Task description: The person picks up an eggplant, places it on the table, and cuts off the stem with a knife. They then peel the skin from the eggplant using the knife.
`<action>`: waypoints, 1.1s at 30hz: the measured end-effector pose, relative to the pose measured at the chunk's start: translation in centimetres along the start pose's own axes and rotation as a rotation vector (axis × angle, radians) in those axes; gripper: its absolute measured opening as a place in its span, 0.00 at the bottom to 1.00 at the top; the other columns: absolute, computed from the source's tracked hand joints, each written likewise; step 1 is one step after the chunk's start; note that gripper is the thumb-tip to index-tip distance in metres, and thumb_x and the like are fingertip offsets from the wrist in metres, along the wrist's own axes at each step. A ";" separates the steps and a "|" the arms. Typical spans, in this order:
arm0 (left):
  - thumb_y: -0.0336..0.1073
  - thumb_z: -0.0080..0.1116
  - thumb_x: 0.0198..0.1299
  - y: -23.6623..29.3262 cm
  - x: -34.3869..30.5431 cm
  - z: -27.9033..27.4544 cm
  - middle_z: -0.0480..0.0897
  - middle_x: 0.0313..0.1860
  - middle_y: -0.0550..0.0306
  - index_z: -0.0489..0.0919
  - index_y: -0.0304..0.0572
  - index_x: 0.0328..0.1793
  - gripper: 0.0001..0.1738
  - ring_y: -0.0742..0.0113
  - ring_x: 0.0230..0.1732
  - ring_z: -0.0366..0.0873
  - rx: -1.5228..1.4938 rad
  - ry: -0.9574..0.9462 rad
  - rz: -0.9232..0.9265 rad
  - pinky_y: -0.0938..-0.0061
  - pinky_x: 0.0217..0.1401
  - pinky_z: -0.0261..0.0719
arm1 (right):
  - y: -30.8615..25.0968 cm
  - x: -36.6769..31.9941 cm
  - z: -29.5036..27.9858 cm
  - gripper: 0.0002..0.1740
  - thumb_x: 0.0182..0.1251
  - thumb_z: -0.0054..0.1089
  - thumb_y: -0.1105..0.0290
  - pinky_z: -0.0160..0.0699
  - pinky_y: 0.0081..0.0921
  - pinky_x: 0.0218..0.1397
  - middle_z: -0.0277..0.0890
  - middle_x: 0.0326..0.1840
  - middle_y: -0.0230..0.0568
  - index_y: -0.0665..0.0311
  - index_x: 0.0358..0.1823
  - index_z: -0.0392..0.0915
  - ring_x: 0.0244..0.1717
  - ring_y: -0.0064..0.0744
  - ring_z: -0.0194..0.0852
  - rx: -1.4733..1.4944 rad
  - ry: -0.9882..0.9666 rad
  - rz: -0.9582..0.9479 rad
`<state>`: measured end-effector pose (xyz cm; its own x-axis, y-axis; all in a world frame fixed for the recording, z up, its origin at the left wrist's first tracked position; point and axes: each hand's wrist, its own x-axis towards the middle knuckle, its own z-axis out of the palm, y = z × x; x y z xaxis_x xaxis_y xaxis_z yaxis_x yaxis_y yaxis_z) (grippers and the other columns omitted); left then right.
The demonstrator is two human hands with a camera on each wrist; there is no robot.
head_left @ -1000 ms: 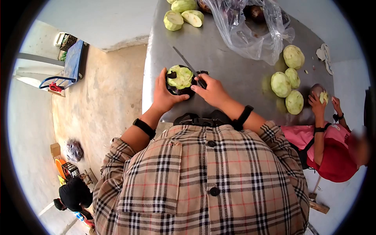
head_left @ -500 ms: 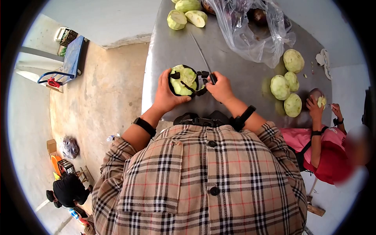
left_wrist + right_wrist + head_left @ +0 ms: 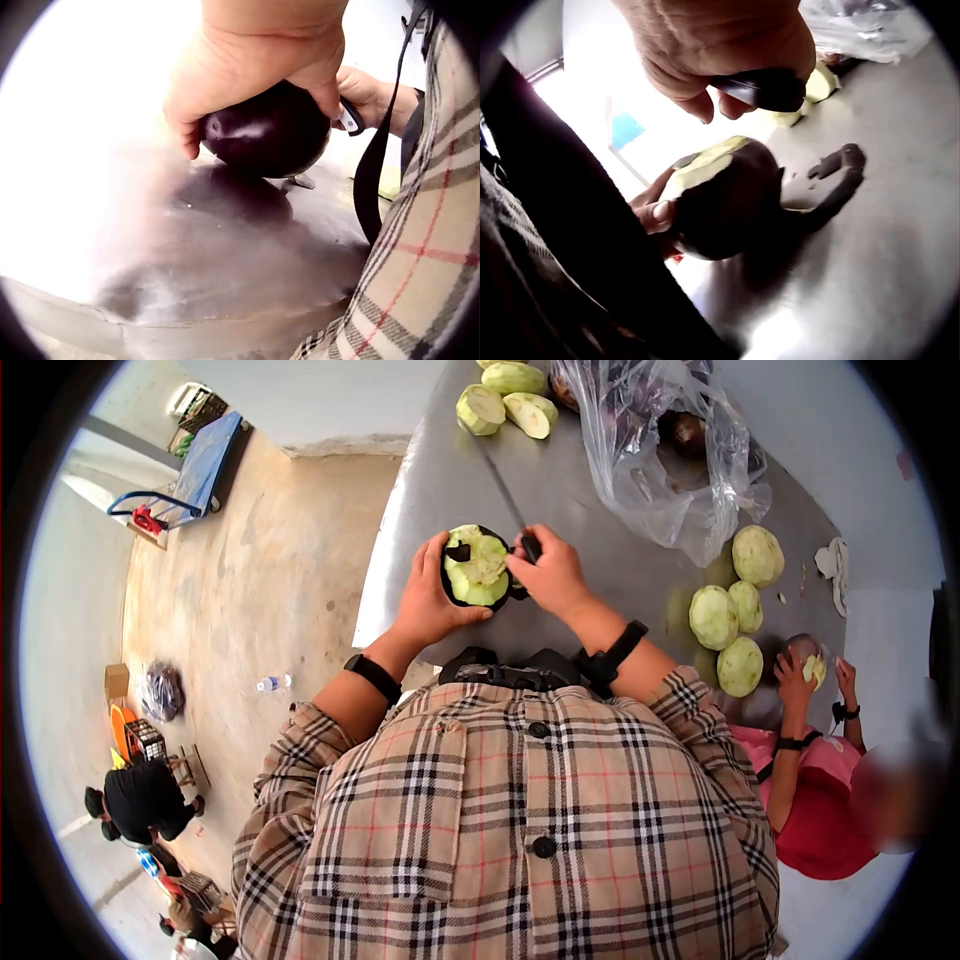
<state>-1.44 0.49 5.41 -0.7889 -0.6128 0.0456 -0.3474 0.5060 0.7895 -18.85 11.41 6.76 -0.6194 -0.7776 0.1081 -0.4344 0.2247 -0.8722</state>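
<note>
Steel table (image 3: 420, 500) is carrying the eggplant (image 3: 478, 565), which is sitting near its front edge, half stripped of dark skin. Left hand (image 3: 425, 605) is cupping it, fingers curled round its left side. Right hand (image 3: 550, 575), fist wrapped round the knife (image 3: 497, 485) handle, has come back against the eggplant's right side after swinging clear; a fresh cut seems to be under way. Peel (image 3: 832, 176) is lying just right of the eggplant, with peeled ones (image 3: 715, 615) and a bag (image 3: 660, 450) farther right.

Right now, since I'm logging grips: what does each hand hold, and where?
Left hand grips the eggplant round its dark unpeeled side; right hand grips the knife by its handle.
</note>
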 end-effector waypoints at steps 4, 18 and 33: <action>0.46 0.82 0.25 0.6 -0.2 0.1 0.57 0.70 0.41 0.52 0.45 0.74 0.67 0.43 0.69 0.59 -0.002 0.054 0.009 0.59 0.68 0.66 | -3.3 1.2 1.5 0.19 0.48 0.68 0.64 0.76 0.37 0.42 0.78 0.34 0.46 0.65 0.39 0.74 0.38 0.49 0.78 -0.036 -0.139 -0.098; 0.45 0.80 0.26 0.0 0.4 1.2 0.53 0.70 0.39 0.49 0.47 0.75 0.67 0.39 0.70 0.57 -0.063 -0.096 0.068 0.57 0.68 0.67 | -2.4 0.0 2.6 0.14 0.50 0.61 0.71 0.74 0.41 0.46 0.74 0.40 0.50 0.67 0.39 0.73 0.42 0.54 0.74 -0.202 -0.043 -0.112; 0.39 0.80 0.27 0.2 0.7 1.5 0.58 0.67 0.44 0.51 0.45 0.74 0.65 0.46 0.68 0.60 -0.150 0.027 0.014 0.60 0.68 0.66 | 3.9 -5.1 -4.3 0.14 0.52 0.62 0.68 0.74 0.39 0.41 0.77 0.35 0.52 0.68 0.37 0.75 0.37 0.52 0.76 -0.338 0.094 0.147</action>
<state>-2.84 1.07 4.70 -0.7788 -0.6231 0.0719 -0.2551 0.4194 0.8712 -20.21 18.76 4.88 -0.7418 -0.6687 0.0505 -0.5176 0.5231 -0.6771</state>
